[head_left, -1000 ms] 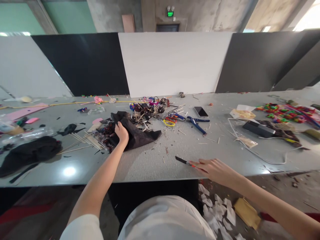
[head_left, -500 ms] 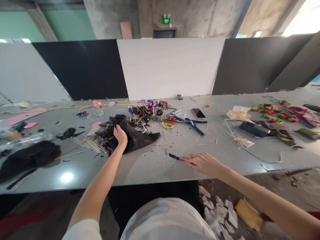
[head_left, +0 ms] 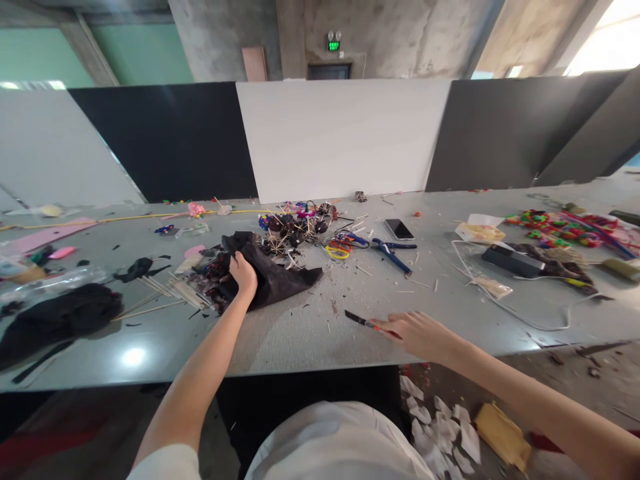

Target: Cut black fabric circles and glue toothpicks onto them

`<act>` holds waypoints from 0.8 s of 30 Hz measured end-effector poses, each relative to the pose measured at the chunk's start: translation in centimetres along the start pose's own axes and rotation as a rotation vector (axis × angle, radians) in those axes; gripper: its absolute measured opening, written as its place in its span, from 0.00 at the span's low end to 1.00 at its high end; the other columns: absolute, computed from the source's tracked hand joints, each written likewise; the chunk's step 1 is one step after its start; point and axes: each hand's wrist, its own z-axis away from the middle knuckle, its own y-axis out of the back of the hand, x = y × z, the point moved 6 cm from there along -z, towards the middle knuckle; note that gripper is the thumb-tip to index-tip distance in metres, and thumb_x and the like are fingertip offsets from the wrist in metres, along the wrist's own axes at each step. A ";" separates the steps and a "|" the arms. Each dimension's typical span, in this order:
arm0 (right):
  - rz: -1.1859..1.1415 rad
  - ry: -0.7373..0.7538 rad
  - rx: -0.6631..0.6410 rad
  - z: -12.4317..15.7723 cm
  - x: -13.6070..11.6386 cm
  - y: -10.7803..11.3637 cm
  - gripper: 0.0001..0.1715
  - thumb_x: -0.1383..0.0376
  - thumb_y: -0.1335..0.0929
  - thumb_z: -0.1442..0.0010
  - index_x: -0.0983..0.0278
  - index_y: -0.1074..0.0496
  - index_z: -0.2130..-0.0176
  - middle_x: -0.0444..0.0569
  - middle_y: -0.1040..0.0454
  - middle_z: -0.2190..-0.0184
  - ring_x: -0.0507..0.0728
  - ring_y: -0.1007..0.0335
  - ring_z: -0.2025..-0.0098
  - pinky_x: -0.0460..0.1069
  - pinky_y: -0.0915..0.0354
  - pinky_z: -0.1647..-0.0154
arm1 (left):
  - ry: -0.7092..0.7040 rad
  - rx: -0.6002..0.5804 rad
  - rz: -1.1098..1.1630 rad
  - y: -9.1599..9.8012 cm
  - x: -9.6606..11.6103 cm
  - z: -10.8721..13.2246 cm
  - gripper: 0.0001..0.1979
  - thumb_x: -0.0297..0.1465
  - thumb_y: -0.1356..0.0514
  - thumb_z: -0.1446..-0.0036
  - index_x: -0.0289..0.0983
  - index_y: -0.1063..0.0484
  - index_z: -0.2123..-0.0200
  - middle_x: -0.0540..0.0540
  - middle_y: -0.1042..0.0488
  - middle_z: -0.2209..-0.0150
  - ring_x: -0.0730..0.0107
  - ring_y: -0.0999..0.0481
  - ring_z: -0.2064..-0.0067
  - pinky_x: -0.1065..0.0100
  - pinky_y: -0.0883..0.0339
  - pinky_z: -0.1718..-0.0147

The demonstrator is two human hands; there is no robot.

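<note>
My left hand is closed on a crumpled piece of black cloth that lies on the grey table, just left of the middle. My right hand rests near the table's front edge and holds a small knife with a dark blade that points left. Behind the cloth lies a heap of dark spiky balls with wooden sticks.
Wooden skewers and a black bundle lie to the left. Blue pliers, a phone, coloured loops, a dark box with a white cable and colourful pieces lie to the right. Paper scraps litter the floor.
The view shifted slightly. My right hand with the knife drifted a little left and back; my left hand keeps its hold on the cloth.
</note>
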 end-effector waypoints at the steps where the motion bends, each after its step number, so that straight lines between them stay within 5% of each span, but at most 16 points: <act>1: 0.000 0.004 0.004 -0.2 0.1 0.0 0.24 0.59 0.41 0.25 0.52 0.29 0.36 0.51 0.18 0.60 0.56 0.20 0.62 0.46 0.37 0.66 | 0.001 -0.001 0.002 0.0 -0.1 0.0 0.20 0.40 0.51 0.32 0.33 0.25 0.61 0.30 0.20 0.55 0.51 0.21 0.49 0.55 0.32 0.46; 24: -0.003 -0.140 0.006 -4.3 4.4 -0.3 0.25 0.57 0.43 0.24 0.54 0.28 0.36 0.53 0.17 0.58 0.59 0.19 0.58 0.48 0.33 0.61 | -0.001 -0.025 -0.001 -0.2 -0.3 0.2 0.20 0.41 0.52 0.32 0.35 0.26 0.62 0.32 0.21 0.57 0.52 0.21 0.51 0.56 0.32 0.47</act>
